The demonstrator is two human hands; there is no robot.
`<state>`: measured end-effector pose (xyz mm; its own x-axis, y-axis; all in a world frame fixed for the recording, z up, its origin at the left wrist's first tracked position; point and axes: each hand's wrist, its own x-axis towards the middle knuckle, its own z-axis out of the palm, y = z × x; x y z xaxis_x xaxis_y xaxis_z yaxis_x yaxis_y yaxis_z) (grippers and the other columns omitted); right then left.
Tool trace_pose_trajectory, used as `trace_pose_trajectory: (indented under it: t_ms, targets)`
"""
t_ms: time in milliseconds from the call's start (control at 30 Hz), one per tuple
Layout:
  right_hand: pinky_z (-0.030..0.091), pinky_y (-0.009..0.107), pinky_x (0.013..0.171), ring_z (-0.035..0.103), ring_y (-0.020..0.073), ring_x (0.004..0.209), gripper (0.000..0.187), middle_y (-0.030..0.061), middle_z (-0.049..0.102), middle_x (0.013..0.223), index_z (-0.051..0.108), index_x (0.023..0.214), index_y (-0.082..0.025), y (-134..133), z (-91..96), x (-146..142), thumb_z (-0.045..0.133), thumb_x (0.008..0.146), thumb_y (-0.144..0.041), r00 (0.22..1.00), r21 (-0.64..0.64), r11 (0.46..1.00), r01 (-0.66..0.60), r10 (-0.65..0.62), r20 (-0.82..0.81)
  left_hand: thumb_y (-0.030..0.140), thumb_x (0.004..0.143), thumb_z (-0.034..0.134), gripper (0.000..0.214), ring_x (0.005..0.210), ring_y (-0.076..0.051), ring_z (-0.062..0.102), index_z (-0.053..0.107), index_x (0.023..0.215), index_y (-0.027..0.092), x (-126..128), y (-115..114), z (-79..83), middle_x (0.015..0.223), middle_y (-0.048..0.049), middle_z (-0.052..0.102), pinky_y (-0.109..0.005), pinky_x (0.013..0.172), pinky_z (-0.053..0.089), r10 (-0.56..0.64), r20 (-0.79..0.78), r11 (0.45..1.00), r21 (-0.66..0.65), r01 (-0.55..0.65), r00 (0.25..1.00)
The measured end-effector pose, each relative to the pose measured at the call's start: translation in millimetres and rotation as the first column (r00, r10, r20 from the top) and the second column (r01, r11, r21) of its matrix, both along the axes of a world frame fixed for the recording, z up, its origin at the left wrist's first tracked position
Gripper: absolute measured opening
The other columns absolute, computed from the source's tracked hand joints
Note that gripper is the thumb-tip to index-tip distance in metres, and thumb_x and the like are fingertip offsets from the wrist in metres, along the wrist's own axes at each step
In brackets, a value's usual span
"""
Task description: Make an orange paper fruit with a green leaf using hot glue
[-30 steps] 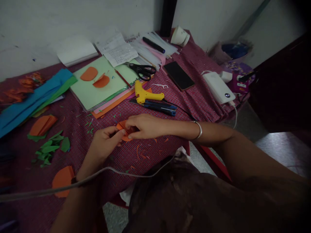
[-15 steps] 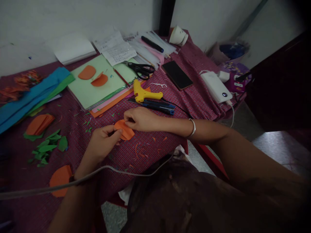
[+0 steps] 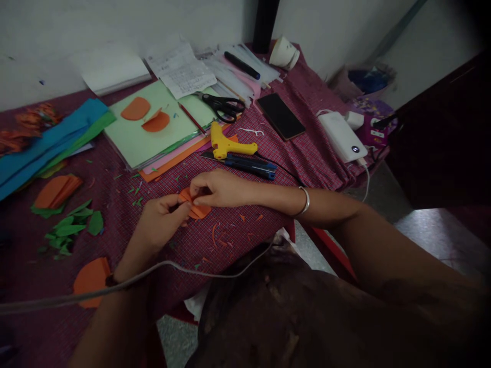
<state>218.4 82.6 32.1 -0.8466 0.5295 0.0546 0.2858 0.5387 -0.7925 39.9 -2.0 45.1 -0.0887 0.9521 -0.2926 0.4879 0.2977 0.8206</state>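
Between my hands, just above the checked cloth, is an orange paper piece (image 3: 201, 211) with a raised fold along its middle. My left hand (image 3: 161, 217) pinches its left edge between thumb and fingers. From above, my right hand (image 3: 217, 188) pinches the fold, fingers curled in. Beyond my right hand lie a blue box cutter (image 3: 249, 166) and a yellow glue gun (image 3: 233, 147). Two more orange paper pieces, one flat (image 3: 135, 109) and one folded (image 3: 156, 121), rest on a stack of pale green paper (image 3: 132, 145).
Black scissors (image 3: 224, 105), a pencil (image 3: 192, 118) and a phone (image 3: 281, 116) lie farther back. Green paper leaves (image 3: 71, 225) and orange stacks (image 3: 57, 190) are at left. A white power bank (image 3: 339, 137) sits at right. A cable (image 3: 169, 263) crosses in front of my left wrist.
The orange paper was nearly flat and now has a raised crease between my fingers. My right hand has shifted slightly left, and the view has moved a little.
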Motion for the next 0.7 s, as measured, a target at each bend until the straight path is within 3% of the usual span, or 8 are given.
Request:
trace_pose_trajectory:
  t_ms: [200,300,433,600,700]
  targets:
    - [0.031,0.025,0.070,0.052,0.0125,0.077,0.011,0.0012,0.064,0.087,0.062,0.086,-0.014,-1.5,0.0,-0.5,0.068,0.089,-0.023,0.999,0.047,0.999,0.001,-0.003,0.034,0.035,0.065,0.063,0.017,0.052,-0.014,0.057,0.067,0.057,0.021,-0.6,0.0,-2.3,0.054,-0.0008,0.063,-0.023,0.051,0.048,0.002,0.014,1.000,0.001,-0.002,1.000]
    - [0.033,0.026,0.071,0.052,0.0135,0.077,0.015,0.0015,0.063,0.088,0.061,0.096,-0.015,-1.1,1.2,0.9,0.066,0.092,-0.028,0.999,0.057,0.998,0.035,-0.036,0.006,0.038,0.065,0.066,0.018,0.053,-0.014,0.057,0.071,0.062,0.020,-0.7,-0.7,-3.5,0.057,-0.0007,0.065,-0.023,0.051,0.048,0.017,0.044,1.000,-0.006,-0.016,0.999]
    - [0.038,0.028,0.083,0.054,0.0157,0.092,0.008,0.0049,0.061,0.099,0.059,0.101,-0.015,-1.2,5.4,4.1,0.060,0.092,-0.015,0.986,0.155,0.980,0.125,-0.105,-0.128,0.040,0.066,0.069,0.021,0.054,-0.014,0.057,0.071,0.063,0.020,0.5,-0.5,-1.3,0.059,-0.0016,0.066,-0.024,0.052,0.048,0.030,0.048,0.999,-0.026,-0.028,0.998]
    - [0.039,0.029,0.081,0.055,0.0152,0.085,0.005,0.0050,0.062,0.095,0.061,0.089,-0.015,-5.3,8.4,4.8,0.058,0.092,-0.016,0.998,0.161,0.987,-0.028,0.036,-0.042,0.040,0.068,0.066,0.021,0.054,-0.014,0.057,0.072,0.064,0.020,-1.7,-0.7,-3.7,0.057,-0.0011,0.064,-0.024,0.053,0.047,0.004,0.047,1.000,-0.006,-0.003,0.999]
    - [0.038,0.029,0.078,0.056,0.0155,0.083,0.006,0.0058,0.065,0.094,0.063,0.089,-0.014,-6.6,6.9,3.5,0.060,0.092,-0.019,0.999,0.146,0.988,-0.049,0.051,-0.014,0.042,0.071,0.066,0.024,0.056,-0.014,0.057,0.072,0.067,0.019,-5.5,-1.0,-8.1,0.060,-0.0014,0.065,-0.025,0.055,0.046,-0.033,0.045,0.999,0.004,0.033,0.998]
